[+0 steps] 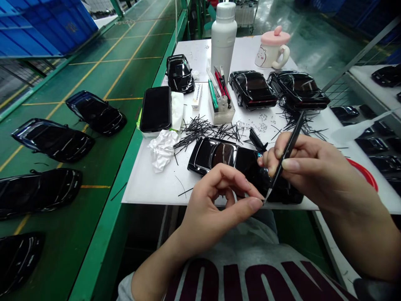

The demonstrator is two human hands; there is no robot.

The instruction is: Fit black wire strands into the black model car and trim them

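My left hand [216, 205] is closed in a pinch, thumb against forefinger. A tiny dark piece [263, 201] shows at its fingertips, too small to name. My right hand [303, 167] grips slim black tweezers [286, 152] like a pen. Their pointed silver tip meets the piece at the left fingertips. Behind and below both hands lies a black model car [216, 152] on the table's front edge, partly hidden by them. A small black car part [257, 140] stands tilted just beyond the car, near the right fingers.
Thin black strips [209, 129] lie heaped on the white table [138, 184]. Around them are crumpled tissue [163, 150], a phone [156, 109], a tool holder [224, 115], a white bottle [224, 39], a lidded mug [269, 52] and model cars [253, 88]. More cars [53, 140] line the green conveyor at left.
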